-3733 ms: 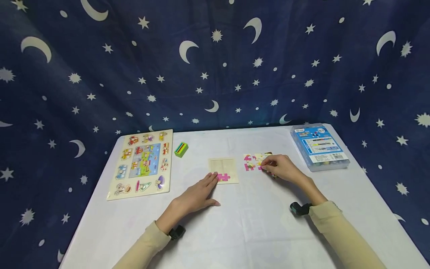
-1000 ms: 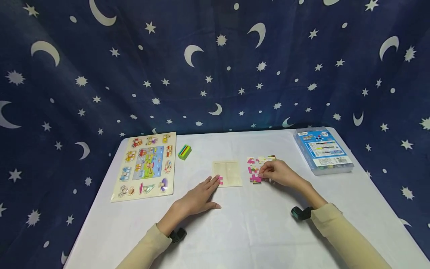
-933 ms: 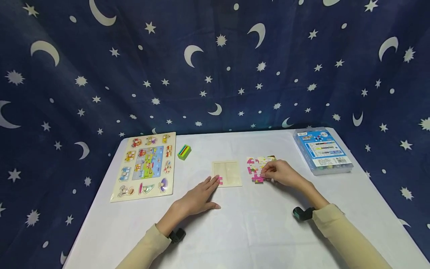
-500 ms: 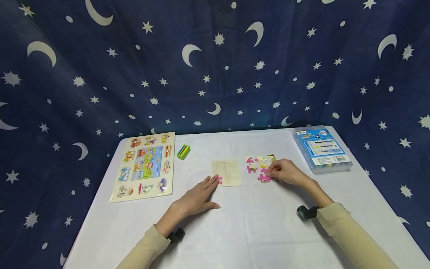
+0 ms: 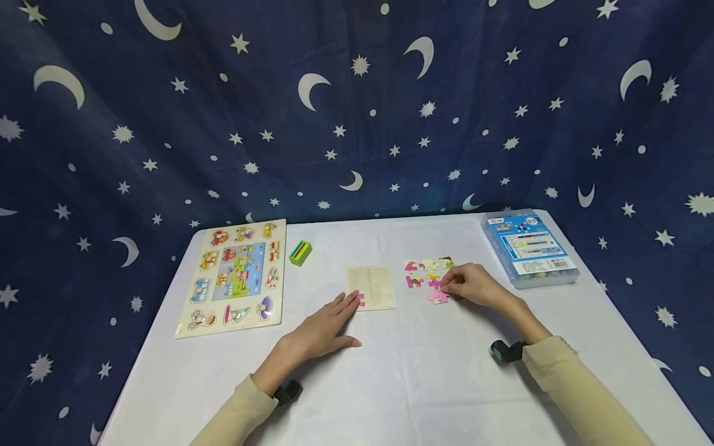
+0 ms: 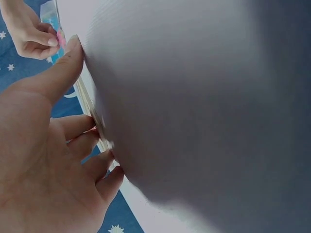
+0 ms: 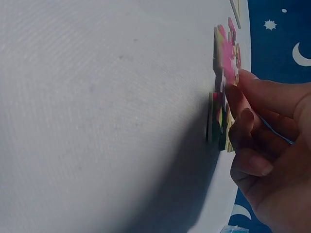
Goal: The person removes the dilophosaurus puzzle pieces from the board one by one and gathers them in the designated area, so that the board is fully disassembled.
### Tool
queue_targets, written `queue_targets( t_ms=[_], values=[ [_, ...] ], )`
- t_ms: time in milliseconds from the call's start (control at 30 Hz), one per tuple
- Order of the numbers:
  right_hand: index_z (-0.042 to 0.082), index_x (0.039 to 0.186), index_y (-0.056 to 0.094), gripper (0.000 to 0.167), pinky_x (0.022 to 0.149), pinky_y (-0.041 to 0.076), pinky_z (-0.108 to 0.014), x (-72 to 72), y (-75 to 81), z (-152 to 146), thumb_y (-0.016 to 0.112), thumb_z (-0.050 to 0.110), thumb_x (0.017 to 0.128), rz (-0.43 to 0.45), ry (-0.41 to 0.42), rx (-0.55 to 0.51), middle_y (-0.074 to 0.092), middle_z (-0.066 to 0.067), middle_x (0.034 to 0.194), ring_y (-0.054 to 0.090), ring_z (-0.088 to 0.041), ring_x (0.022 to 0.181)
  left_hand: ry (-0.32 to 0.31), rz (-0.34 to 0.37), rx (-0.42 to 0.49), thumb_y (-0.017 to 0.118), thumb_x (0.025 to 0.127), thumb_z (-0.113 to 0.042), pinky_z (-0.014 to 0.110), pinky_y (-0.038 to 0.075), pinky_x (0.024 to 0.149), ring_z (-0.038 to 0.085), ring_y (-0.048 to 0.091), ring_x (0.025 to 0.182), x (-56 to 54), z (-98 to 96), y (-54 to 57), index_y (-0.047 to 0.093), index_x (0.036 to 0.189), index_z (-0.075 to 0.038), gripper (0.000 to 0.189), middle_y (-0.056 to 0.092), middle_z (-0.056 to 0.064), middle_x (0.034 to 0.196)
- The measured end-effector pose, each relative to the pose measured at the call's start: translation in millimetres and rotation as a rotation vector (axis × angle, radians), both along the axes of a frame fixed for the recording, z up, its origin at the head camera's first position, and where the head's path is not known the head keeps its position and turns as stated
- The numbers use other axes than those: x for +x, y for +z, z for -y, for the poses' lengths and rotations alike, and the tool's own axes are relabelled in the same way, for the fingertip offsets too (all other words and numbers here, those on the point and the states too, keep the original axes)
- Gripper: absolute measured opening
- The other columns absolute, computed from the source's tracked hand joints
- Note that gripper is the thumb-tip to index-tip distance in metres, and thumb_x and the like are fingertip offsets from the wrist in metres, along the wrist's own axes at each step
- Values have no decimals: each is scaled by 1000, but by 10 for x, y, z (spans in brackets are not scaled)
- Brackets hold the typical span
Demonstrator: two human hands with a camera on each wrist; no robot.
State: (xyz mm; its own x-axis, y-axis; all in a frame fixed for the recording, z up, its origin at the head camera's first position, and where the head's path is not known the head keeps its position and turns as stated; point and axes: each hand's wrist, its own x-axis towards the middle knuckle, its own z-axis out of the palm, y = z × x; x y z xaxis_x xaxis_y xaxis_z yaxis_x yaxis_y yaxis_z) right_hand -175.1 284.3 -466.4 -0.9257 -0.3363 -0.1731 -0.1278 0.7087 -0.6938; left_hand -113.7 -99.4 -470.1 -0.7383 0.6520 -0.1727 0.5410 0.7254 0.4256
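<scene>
My right hand (image 5: 474, 285) pinches a pink jigsaw piece (image 5: 437, 297) between thumb and fingertips, at the near side of a group of loose jigsaw pieces (image 5: 414, 282). In the right wrist view, the pink piece stands out past the thumb tip, with other pieces seen edge-on below it. My left hand (image 5: 320, 325) lies flat with fingers straight, its fingertips on the lower left corner of a square wooden puzzle tray (image 5: 385, 288). A pink piece (image 5: 361, 300) sits in that corner, partly hidden by the fingers. The tray's bare wood shows elsewhere.
A wooden picture puzzle board (image 5: 186, 316) lies at the left of the white table. Beside it is a small green block with coloured stripes (image 5: 300, 253). A clear plastic case with a blue label (image 5: 530, 248) stands at the back right, before a starry curtain (image 5: 357, 93).
A pink piece that lay along the tray's bottom has left it. My right hand, holding a pink piece, has shifted slightly right beside the loose pieces. The left hand stays at the tray.
</scene>
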Motion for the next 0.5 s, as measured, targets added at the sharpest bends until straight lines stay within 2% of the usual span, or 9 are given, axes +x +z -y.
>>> queue_targets(
  t_ms=[267,500],
  values=[
    [4,100,76,11,58,50,-23,-2,-28,40,74,13,95,-31,-3,1,65,-2,78,56,-15,67,-3,11,18,71,96,-43,53,33,121,36,23,157,3,56,-34,27,163,-6,88,22,8,172],
    [5,100,76,11,56,49,-24,-4,4,199,75,12,93,-65,-3,-44,65,-3,76,56,-17,65,14,65,62,70,97,-42,53,30,124,32,19,159,-42,129,-20,25,165,-13,87,22,4,172]
  ],
)
